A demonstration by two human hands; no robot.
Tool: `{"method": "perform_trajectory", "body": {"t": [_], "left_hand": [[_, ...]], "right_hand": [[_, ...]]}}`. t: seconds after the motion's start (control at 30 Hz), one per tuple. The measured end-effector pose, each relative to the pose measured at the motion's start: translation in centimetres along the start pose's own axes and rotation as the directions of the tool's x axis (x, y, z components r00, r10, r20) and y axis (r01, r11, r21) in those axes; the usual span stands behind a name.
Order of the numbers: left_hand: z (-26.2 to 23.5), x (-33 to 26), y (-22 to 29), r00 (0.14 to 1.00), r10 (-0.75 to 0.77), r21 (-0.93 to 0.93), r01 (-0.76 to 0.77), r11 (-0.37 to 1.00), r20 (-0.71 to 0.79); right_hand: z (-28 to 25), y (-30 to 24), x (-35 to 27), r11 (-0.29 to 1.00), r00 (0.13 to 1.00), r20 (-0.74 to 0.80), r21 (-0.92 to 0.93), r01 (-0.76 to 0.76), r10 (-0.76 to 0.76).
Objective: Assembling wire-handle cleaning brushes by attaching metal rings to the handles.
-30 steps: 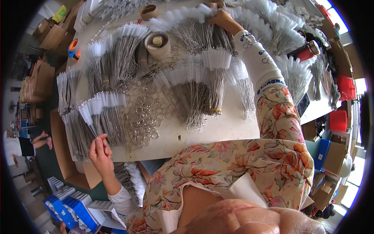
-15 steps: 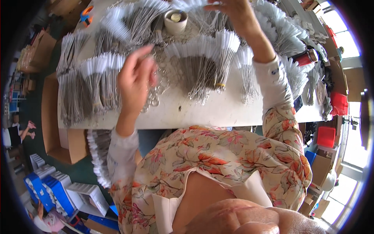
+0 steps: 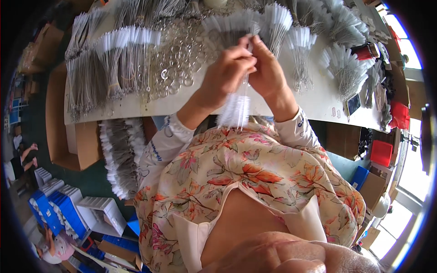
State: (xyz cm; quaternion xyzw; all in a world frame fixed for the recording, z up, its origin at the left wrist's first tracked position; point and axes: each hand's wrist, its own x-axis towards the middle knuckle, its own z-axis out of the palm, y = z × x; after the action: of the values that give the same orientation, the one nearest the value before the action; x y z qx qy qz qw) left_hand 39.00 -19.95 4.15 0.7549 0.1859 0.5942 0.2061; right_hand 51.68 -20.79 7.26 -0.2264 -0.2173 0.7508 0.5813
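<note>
My two hands meet above the near part of the white table, in the middle of the view. My left hand has its fingers closed round the thin wire stem of a white-bristled brush, whose bristle end hangs down toward my lap. Pinched at the stem's far end, my right hand touches the left fingertips. Blur and fingers hide the stem's tip. Beyond the hands lies a bundle of similar wire brushes. Loose clear rings are spread over the table left of my left hand.
Rows of brush bundles line the table's left side. More brushes lie at the right, near a dark phone. A cardboard box stands off the table's left edge; blue and white crates sit lower left, near another person.
My right hand has come back from the far brush piles and my left has moved right, so both now meet on a brush. The view has shifted, with the table higher in it.
</note>
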Motion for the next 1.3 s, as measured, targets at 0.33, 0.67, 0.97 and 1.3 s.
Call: {"method": "perform_trajectory", "body": {"t": [0.33, 0.67, 0.97, 1.3], "left_hand": [[-2.9, -6.8, 1.5, 0.954, -0.213, 0.078, 0.201, 0.976, 0.212], [-4.0, -7.2, 3.4, 0.954, -0.198, 0.048, 0.192, 0.98, 0.224], [-3.9, -2.3, 4.1, 0.903, -0.126, -0.107, 0.186, 0.977, 0.412], [-7.5, -2.8, -5.8, 0.847, -0.401, 0.702, 0.046, 0.711, 0.35]], "right_hand": [[-3.5, -8.3, -4.9, -0.834, 0.925, 0.085, -0.406, 0.373, 0.371], [-1.8, -0.4, -4.3, 0.105, 0.864, 0.017, -0.994, -0.041, 0.504], [-2.4, -3.0, -4.9, 0.446, 0.696, -0.122, -0.687, -0.574, 0.707], [-6.7, -1.7, -6.2, -0.411, 0.996, 0.084, -0.908, 0.079, 0.005]]}}
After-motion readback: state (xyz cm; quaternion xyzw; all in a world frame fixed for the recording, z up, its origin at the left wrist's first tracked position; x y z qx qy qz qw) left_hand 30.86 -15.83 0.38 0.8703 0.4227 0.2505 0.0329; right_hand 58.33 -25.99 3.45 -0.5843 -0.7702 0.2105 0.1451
